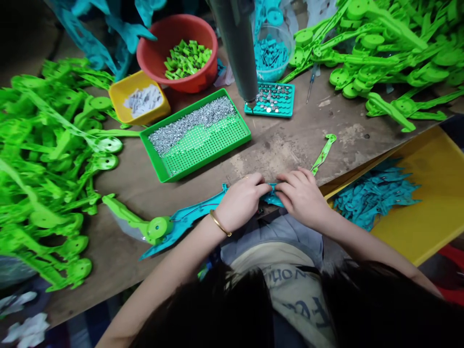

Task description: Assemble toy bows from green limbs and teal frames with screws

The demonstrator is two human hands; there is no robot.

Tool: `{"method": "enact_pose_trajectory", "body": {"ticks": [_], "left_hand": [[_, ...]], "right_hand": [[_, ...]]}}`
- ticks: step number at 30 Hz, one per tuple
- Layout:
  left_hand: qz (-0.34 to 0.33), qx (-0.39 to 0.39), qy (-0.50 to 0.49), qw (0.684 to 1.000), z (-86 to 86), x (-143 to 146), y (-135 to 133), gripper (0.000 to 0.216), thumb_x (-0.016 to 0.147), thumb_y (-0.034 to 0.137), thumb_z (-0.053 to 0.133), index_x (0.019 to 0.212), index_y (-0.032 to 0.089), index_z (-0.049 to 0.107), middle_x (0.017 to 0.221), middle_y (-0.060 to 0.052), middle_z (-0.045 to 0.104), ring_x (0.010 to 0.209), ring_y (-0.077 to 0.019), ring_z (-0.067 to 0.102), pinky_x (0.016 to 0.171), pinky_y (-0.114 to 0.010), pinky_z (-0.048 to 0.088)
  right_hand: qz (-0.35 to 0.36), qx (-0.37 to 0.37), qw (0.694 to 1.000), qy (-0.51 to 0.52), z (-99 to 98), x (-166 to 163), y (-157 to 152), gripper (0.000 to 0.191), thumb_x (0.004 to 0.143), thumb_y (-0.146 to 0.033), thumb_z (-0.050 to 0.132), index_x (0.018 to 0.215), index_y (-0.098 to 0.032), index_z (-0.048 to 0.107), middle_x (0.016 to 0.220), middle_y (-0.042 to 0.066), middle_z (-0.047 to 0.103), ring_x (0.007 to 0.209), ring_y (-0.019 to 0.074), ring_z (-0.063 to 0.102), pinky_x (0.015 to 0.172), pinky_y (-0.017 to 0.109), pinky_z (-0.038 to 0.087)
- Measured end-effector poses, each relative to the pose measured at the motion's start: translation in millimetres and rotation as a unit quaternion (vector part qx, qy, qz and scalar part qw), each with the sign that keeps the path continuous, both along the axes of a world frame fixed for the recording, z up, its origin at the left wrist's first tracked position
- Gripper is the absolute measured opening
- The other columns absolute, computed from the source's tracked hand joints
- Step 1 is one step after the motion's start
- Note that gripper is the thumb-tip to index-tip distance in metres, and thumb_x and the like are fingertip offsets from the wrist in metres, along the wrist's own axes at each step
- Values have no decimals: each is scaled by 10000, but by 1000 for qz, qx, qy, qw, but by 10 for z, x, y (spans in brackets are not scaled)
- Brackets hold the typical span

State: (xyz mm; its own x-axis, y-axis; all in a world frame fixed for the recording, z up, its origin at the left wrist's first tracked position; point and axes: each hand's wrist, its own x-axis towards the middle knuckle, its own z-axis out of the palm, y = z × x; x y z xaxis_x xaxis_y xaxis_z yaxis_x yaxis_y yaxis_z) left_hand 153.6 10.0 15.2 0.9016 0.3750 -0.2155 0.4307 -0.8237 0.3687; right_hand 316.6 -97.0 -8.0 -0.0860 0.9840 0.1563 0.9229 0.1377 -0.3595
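A long blue plastic shell (197,212) lies at the table's front edge, with a green plastic arm piece with a round hub (157,229) at its left end. A thin dark line, perhaps a wire, runs along the shell. My left hand (247,199), wearing a gold bangle, has its fingers closed on the shell's right part. My right hand (300,193) grips the same part from the other side, fingertips close to the left ones. Whatever small part sits between the fingertips is hidden. A slim green plastic piece (324,153) lies just beyond my right hand.
A green tray of screws (203,166) stands ahead, under a hanging electric screwdriver (241,53). Behind are a teal tray of small metal discs (290,99), a red bowl (145,53), and a yellow box (116,99). Green parts (43,145) heap left and right. A yellow bin (424,193) sits right.
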Motion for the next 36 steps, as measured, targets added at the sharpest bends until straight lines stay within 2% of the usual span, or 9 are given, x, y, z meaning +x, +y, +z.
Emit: {"method": "enact_pose_trajectory", "body": {"ticks": [4,10,14,23,31,36], "left_hand": [[-30,-8,1,1000,16,6,68,375,898,65,371,1065,200,678,949,-66,593,901,-187,567,812,-315,481],[-96,35,34,994,87,35,153,320,921,126,407,1048,215,688,928,-60,591,835,-190,549,749,-315,459],[-129,38,34,990,76,68,217,290,924,148,434,1037,214,693,944,-67,584,845,-192,545,758,-318,447],[-160,37,33,986,25,77,289,290,940,172,427,1071,228,679,961,-64,583,813,-181,548,726,-305,439],[-187,64,51,979,-36,57,284,298,955,177,391,1035,210,676,936,-70,561,828,-198,528,686,-304,417],[-186,114,41,975,-54,16,230,290,965,207,389,1059,210,663,879,-64,549,783,-192,526,652,-298,406]], "right_hand": [[-1,-13,1000,6,-51,-16,8,158,929,-262,503,931,-205,650,1118,65,671,1035,228,557,1059,455,308],[8,-19,1000,-3,-67,5,24,162,924,-265,508,912,-209,660,1078,50,670,1016,222,548,1062,451,303],[9,-29,1000,1,-75,4,43,167,924,-258,500,887,-208,655,1064,53,673,997,220,546,1062,453,300],[-9,-48,994,96,-132,49,66,80,892,-251,552,868,-224,624,995,27,681,961,204,560,1043,434,313],[1,-58,998,4,-70,-6,99,144,909,-239,503,846,-197,625,990,55,667,941,225,532,997,417,328],[-7,-51,998,-30,-54,-70,94,169,916,-224,480,871,-190,639,1000,60,668,949,226,535,984,417,337]]}}
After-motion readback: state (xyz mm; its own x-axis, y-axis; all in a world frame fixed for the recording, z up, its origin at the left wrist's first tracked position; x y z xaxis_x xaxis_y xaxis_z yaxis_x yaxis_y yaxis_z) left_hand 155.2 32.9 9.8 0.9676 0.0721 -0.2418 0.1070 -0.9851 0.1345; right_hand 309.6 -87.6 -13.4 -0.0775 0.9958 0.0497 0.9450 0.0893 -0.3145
